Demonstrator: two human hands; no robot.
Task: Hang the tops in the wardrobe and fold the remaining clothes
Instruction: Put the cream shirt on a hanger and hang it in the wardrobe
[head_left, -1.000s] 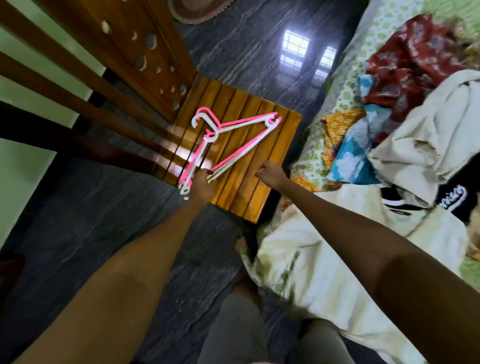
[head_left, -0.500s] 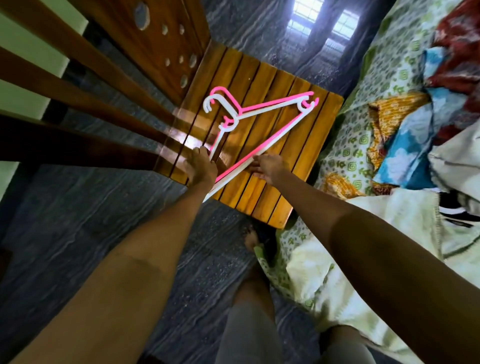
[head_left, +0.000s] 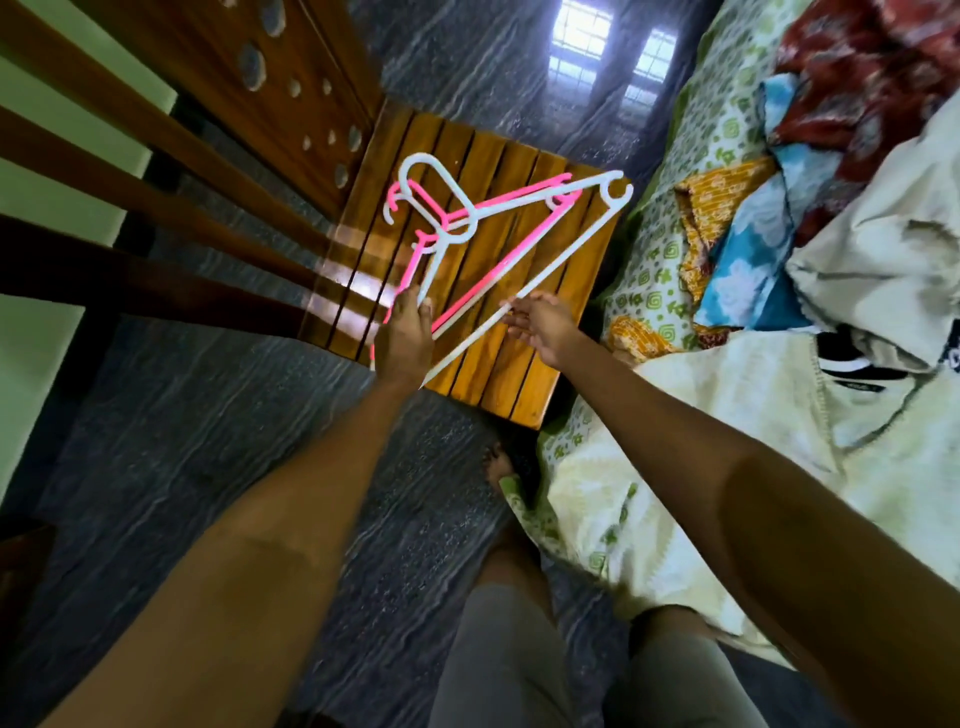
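RISK: white hanger and pink hanger overlap with hooks interlocked, so lifting one may drag the other off the slatted wooden chair seat | STATE: left hand fingers clamped on both hangers' corner; right hand fingers apart, touching the white bar | NEARBY: clothes pile on bed.

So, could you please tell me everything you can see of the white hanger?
The white hanger looks like thin plastic: a rounded hook, two sloping arms, a straight bottom bar with a small notch hook at its far corner. It lies tilted across the pink hanger over the slatted wooden stool. The left hand holds its near end; the right hand touches its bottom bar.
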